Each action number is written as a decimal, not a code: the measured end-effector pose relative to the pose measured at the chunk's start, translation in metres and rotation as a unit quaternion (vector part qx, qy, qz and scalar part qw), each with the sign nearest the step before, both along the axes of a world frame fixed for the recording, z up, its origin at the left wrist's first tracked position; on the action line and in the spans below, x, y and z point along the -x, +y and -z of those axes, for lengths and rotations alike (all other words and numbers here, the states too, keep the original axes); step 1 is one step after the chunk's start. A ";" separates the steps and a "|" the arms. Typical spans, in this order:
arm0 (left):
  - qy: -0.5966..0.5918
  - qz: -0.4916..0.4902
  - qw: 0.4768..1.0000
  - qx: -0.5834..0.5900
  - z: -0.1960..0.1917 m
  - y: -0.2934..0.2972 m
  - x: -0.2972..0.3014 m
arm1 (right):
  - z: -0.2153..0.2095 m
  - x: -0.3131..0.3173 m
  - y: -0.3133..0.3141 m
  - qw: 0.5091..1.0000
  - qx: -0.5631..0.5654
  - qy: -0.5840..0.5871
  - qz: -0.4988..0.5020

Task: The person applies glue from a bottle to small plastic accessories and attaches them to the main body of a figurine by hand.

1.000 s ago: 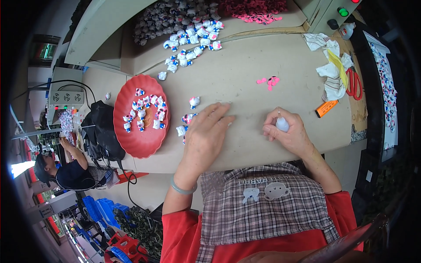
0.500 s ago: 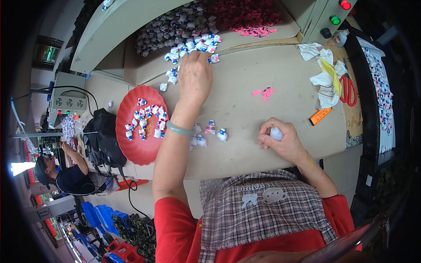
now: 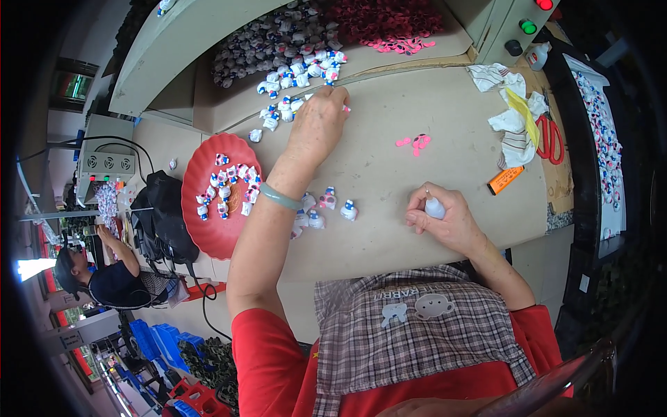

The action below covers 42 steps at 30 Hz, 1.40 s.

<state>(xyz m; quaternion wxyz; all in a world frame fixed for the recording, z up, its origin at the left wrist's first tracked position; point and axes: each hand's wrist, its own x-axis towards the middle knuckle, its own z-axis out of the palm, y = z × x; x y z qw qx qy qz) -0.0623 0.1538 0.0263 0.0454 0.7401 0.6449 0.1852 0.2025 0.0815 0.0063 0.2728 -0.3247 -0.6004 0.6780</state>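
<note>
My left hand (image 3: 319, 125) reaches to the front of the figurine heap, its fingers curled down and closed. A bit of a white-and-pink figurine (image 3: 347, 108) peeks out beside the fingertips; the rest is hidden under the hand. Several loose white-and-blue figurines (image 3: 269, 117) lie just left of it. My right hand (image 3: 445, 219) rests above the table, wrapped round a small pale squeeze bottle (image 3: 434, 208) whose thin tip points up. Between the hands, several small figurines (image 3: 349, 210) stand or lie near my left forearm. Small flat pink pieces (image 3: 420, 142) lie farther back.
A red scalloped plate (image 3: 198, 226) holds several figurines at left. Behind, a bin holds a figurine heap (image 3: 257, 45) and a pink-red pile of pieces (image 3: 389, 24). At right are rags (image 3: 511, 121), red scissors (image 3: 549, 139) and an orange box (image 3: 506, 179). Another person (image 3: 104, 278) works far left.
My left hand has moved slightly right and toward me, baring figurines at the heap's front edge. My right hand keeps the squeeze bottle in nearly the same place.
</note>
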 end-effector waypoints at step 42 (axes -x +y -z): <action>-0.727 -0.045 0.679 0.093 0.012 -0.158 -0.084 | -0.027 -0.006 -0.004 0.933 -0.309 0.019 0.184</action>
